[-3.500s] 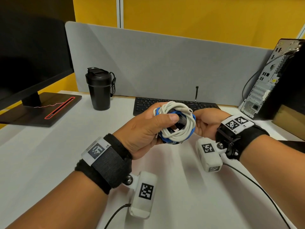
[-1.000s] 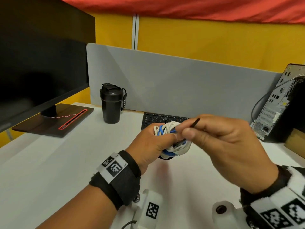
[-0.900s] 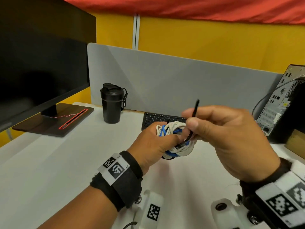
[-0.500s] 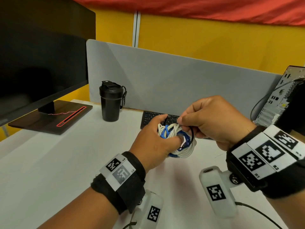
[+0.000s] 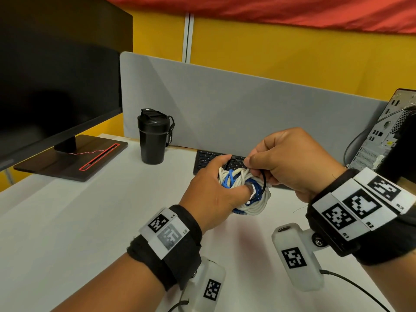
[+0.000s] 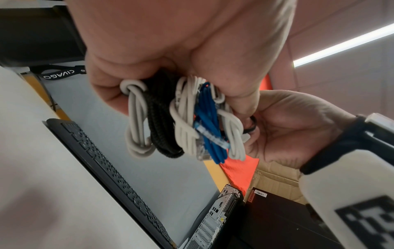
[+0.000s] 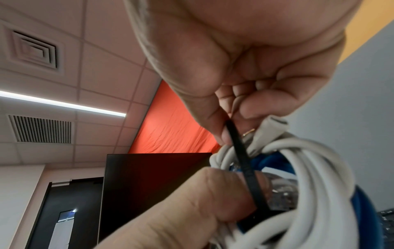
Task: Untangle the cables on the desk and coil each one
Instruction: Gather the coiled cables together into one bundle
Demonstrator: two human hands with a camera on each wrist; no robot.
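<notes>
White, blue and black strands make up the cable bundle point(image 5: 244, 191), which is held in the air above the desk point(image 5: 67, 221), on the near side of the keyboard point(image 5: 208, 158) and well to the right of the black tumbler point(image 5: 153, 136). The left hand point(image 5: 211, 192) grips the bundle from its left side, fingers curled over the top and the thumb pressed across the front of the loops. The left wrist view shows the loops hanging below that fist: pale cable on both sides, a braided black cable point(image 6: 162, 124) and a blue network cable point(image 6: 210, 128) with a clear plug between them.

The right hand point(image 5: 290, 163) sits just to the right of the bundle and slightly above it, closed in a pinch on a thin black tie strip point(image 7: 245, 165). From the pinch the strip runs down over the front of the bundle, crossing the left thumb, and arcs round the bundle's right edge in the head view. Its long axis lies roughly crosswise to the loops.

So the free end is on the right hand's side, and that hand is the nearer one to work it. Whether the strip is being loosened or threaded cannot be told. The cables are not yet separated, so I judge the task to be at an early stage.
</notes>
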